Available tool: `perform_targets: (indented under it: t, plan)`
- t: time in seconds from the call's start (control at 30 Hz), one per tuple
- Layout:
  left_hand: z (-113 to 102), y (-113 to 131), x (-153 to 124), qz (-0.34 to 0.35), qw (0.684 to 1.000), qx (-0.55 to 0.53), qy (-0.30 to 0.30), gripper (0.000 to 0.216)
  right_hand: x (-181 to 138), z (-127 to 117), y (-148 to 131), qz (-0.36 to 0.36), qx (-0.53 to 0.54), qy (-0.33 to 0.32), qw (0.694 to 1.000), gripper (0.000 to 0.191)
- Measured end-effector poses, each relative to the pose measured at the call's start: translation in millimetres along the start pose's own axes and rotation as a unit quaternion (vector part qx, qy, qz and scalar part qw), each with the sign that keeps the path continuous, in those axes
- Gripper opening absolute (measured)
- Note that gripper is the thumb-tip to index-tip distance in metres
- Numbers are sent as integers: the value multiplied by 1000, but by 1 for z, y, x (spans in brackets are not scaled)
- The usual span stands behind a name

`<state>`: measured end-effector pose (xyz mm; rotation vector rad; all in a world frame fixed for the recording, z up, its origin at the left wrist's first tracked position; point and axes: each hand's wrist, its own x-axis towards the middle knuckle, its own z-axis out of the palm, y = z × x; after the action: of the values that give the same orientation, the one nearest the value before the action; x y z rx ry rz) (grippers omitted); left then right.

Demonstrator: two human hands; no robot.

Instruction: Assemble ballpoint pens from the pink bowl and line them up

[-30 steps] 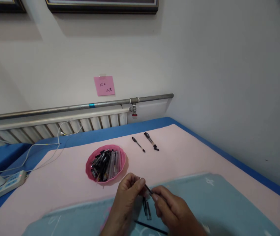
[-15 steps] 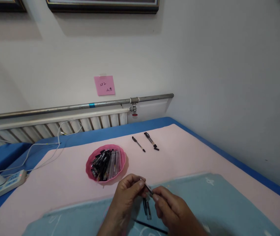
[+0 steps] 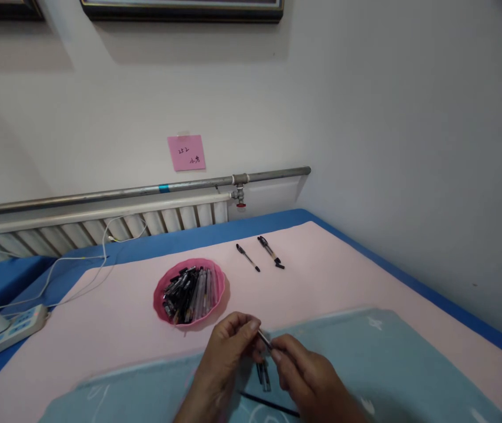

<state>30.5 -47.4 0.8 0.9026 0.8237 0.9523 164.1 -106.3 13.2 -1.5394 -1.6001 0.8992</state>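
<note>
My left hand (image 3: 231, 349) pinches one end of a slim pen piece (image 3: 264, 338) between thumb and forefinger. The other end sits in the closed fingers of my right hand (image 3: 306, 370). The piece slants down to the right, and its ends are covered by my fingers. Under my hands, on the blue-green cloth (image 3: 348, 352), lie dark and clear pen parts (image 3: 263, 377), partly hidden. Nearer to me a thin black stick (image 3: 268, 404) lies across the cloth, its right end reaching my right hand.
A pink scalloped bowl (image 3: 157, 302) full of black caps and clear barrels stands at the left. Behind, a pen (image 3: 248, 258), further pens (image 3: 268, 249) and a black cap (image 3: 280, 266) lie on pink paper (image 3: 321, 276). A power strip (image 3: 22, 323) with cables is far left.
My left thumb and fingers have shifted slightly on the pen piece and now cover its upper tip. My right hand has moved a little to the left. Everything else stays put.
</note>
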Motion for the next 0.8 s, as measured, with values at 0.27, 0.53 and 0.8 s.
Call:
perform_targets:
  t: [0.27, 0.53, 0.8]
  plan:
    - [-1, 9, -4, 3, 995, 87, -50, 33, -5, -11, -5, 19, -2, -6, 1000, 23]
    - [6, 3, -7, 70, 870, 478, 95, 26, -22, -37, 1, -11, -68, 66, 995, 21]
    - [4, 20, 1, -87, 995, 22, 46, 18, -44, -36, 10, -31, -82, 41, 995, 21]
